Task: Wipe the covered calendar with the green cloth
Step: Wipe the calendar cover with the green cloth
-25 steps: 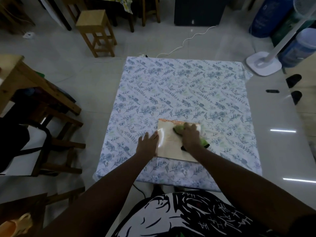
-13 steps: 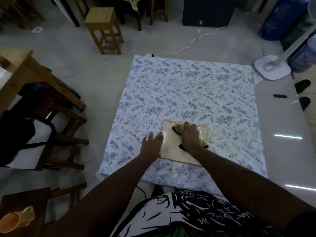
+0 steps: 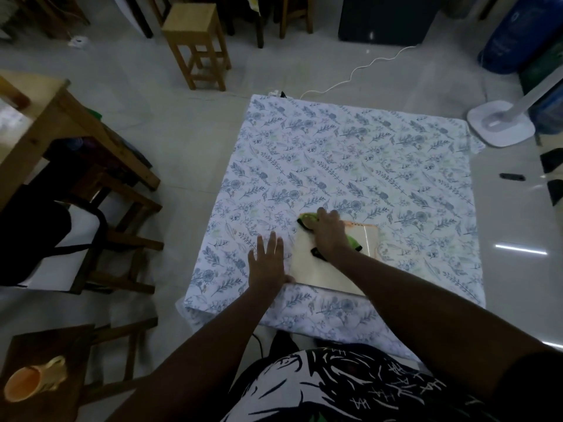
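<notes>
The covered calendar (image 3: 323, 266), pale with an orange top strip and a glossy cover, lies on the floral tablecloth (image 3: 359, 166) near the table's front edge. My right hand (image 3: 330, 231) presses the green cloth (image 3: 309, 221) flat on the calendar's top left corner; green and black bits of cloth stick out on both sides of the hand. My left hand (image 3: 268, 263) lies flat with fingers spread on the tablecloth, its thumb side touching the calendar's left edge.
A wooden stool (image 3: 195, 41) stands beyond the table on the floor. A wooden desk (image 3: 54, 123) and chairs are at the left. An orange mug (image 3: 30, 382) lies on a dark stool at the lower left. A white fan base (image 3: 499, 123) and cable (image 3: 359, 71) are at the right rear.
My right hand has slid the green cloth from the middle of the calendar up to its top left corner. My left hand stays against the left edge, its fingers now spread.
</notes>
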### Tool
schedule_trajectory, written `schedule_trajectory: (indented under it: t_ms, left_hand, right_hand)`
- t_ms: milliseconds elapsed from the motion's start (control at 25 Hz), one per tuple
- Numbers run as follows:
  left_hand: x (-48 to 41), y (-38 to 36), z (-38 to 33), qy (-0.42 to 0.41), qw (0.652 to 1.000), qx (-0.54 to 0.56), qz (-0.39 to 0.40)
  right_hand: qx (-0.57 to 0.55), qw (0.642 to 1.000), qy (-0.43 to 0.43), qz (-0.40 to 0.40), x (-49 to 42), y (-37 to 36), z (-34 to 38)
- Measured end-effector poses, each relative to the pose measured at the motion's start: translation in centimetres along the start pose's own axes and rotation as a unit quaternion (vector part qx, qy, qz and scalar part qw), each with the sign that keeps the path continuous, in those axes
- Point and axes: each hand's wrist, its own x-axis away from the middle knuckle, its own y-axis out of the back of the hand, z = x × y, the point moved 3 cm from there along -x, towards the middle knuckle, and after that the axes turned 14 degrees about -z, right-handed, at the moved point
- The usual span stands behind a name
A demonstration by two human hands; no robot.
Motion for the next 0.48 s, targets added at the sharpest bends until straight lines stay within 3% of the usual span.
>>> schedule_trajectory:
  t_ms: [120,200,280,400,480]
  left_hand:
    - [0.0,-0.4,0.6,0.017,1.0,0.025,0.007]
    - [-0.2,-0.5,0.9,0.02,1.0,0.02,0.002]
    - [-0.3,-0.6,1.2,0.01,1.0,0.006,-0.002]
    - [-0.6,-0.6,1.5,0.004,0.999,0.028,0.018]
    - [-0.6,-0.7,1.6,0.005,0.999,0.027,0.021]
  right_hand:
    - [0.001,0.987,0.158,-0.018,5.5,-1.2,0.9]
    - [0.027,0.97,0.239,0.033,9.5,-2.2,0.0]
    - [0.07,0.958,0.268,0.072,10.9,-2.6,-1.1]
    - [0.093,0.949,0.296,0.052,10.4,-1.9,-1.8]
    - [0.089,0.949,0.291,0.078,10.1,-1.6,-1.7]
